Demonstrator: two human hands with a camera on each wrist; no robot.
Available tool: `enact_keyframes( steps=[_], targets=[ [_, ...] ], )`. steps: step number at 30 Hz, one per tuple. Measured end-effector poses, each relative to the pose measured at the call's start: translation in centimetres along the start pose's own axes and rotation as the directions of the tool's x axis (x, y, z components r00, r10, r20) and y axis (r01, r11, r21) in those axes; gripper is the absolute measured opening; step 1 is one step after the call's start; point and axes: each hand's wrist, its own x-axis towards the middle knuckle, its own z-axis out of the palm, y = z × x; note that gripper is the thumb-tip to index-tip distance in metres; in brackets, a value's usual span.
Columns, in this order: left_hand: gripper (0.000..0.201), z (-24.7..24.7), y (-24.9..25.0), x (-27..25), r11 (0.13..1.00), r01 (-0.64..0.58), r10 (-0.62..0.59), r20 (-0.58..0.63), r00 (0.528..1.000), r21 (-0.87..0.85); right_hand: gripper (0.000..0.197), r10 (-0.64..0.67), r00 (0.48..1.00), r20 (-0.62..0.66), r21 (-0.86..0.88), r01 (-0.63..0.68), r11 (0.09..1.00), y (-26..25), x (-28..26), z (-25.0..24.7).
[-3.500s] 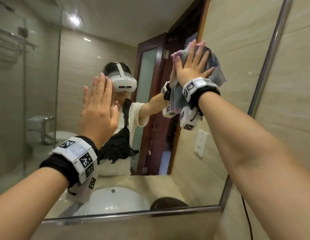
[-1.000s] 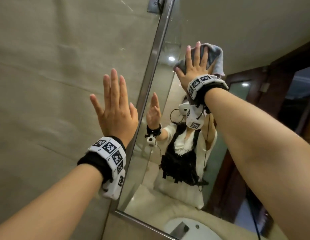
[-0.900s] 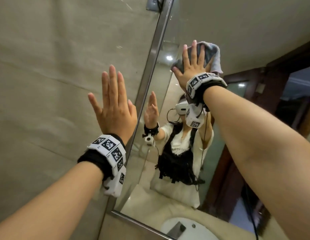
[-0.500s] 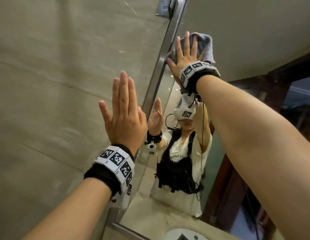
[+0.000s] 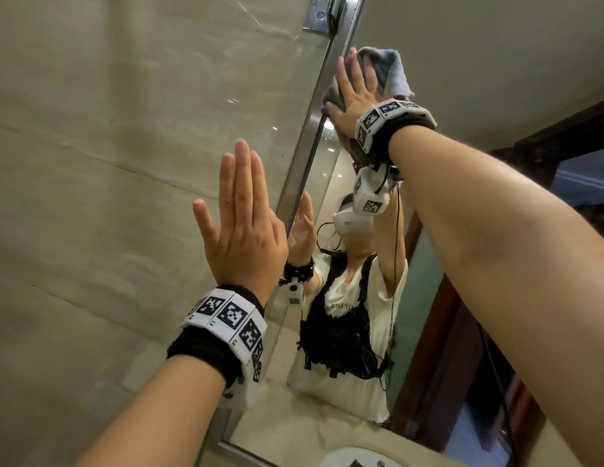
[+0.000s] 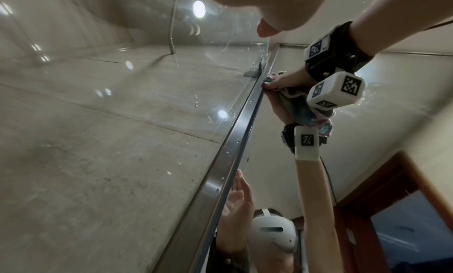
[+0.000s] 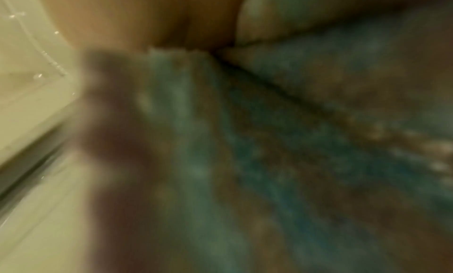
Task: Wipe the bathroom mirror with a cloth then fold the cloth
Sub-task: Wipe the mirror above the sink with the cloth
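Right hand: the right hand is raised high and laid flat on the cloth, which is pressed against the mirror close to its upper left corner.
Right fingers: the fingers are seen straight and slightly spread over the cloth, not curled round it; in the left wrist view the fingertips are seen just beside the frame.
Cloth: a grey-blue cloth with a pinkish hem is bunched between palm and glass, with one fold standing up past the fingertips and another part hanging below the wrist; the right wrist view is filled by it, blurred.
Left hand: the left hand is held upright, lower and to the left, in front of the tiled wall beside the mirror's left edge; whether the wall is touched cannot be told.
Left fingers: they are kept straight and close together, with nothing held.
Mirror frame: a metal frame strip is seen running along the left edge, with a small bracket fixed near its top.
Reflection: a wooden door frame is shown in the glass.
Basin: part of a white basin is shown at the bottom edge of the mirror.
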Motion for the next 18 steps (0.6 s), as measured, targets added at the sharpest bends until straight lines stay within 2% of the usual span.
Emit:
enact_keyframes(
  steps=[5,12,15,18],
  targets=[
    [0.076,-0.4,-0.2,-0.2,0.999,-0.021,0.021,0.008,1.0,-0.032,0.078,0.119,0.992,-0.029,0.02,-0.119,0.993,2.8,-2.2,-0.7],
    [0.077,-1.3,-0.3,-0.3,0.99,0.004,0.006,0.076,0.997,-0.142,0.078,0.302,0.952,-0.055,-0.009,-0.303,0.953,8.6,-7.3,-1.7],
    [0.072,-1.7,-0.4,-0.4,0.987,-0.024,0.039,0.09,0.995,-0.16,0.078,0.351,0.936,-0.037,-0.044,-0.352,0.935,9.2,-8.8,-1.0],
    [0.07,-2.1,-0.3,-0.4,0.986,-0.042,0.056,0.084,0.995,-0.16,0.078,0.348,0.937,-0.021,-0.059,-0.349,0.935,8.3,-10.2,0.3]
  ],
)
